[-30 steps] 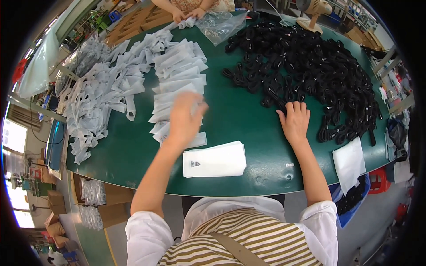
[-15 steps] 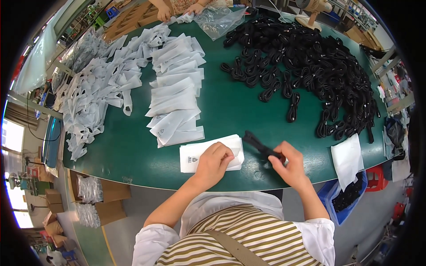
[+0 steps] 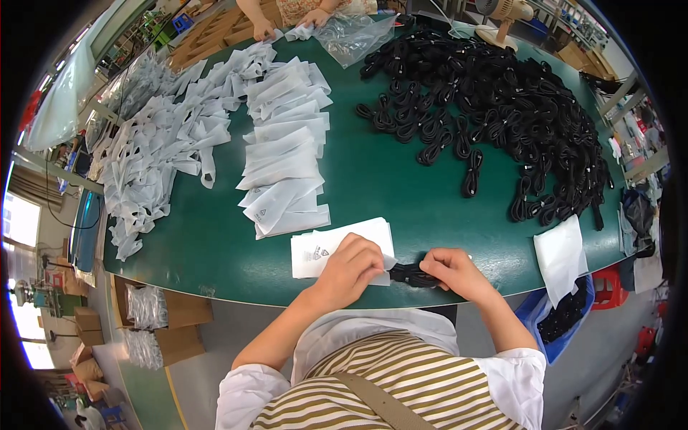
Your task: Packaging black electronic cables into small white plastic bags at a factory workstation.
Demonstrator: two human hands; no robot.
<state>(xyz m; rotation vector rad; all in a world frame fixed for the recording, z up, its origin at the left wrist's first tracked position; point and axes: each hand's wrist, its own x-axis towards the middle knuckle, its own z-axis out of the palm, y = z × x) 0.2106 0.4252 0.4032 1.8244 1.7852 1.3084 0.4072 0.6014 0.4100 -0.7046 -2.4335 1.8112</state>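
Observation:
My left hand [image 3: 350, 269] pinches the open end of the top white bag on a small stack of flat white bags [image 3: 308, 244] at the table's near edge. A bundled black cable [image 3: 412, 274] lies level between my hands, its left end at the mouth of that bag. My right hand [image 3: 455, 272] grips the cable's right end with thumb and fingers. Whether the cable's tip is inside the bag is partly hidden by my left fingers.
A row of filled white bags [image 3: 283, 158] lies left of centre, beside a heap of crumpled bags [image 3: 143, 158]. Black cable bundles [image 3: 494, 100] pile up at right. Another person's hands [image 3: 315, 18] work at the far edge. A fan [image 3: 505, 21] stands far right; a blue bin [image 3: 552, 344] sits below.
My right hand has brought the black cable down and left to the bag's mouth, turning it level. My left hand has lifted the edge of the top bag.

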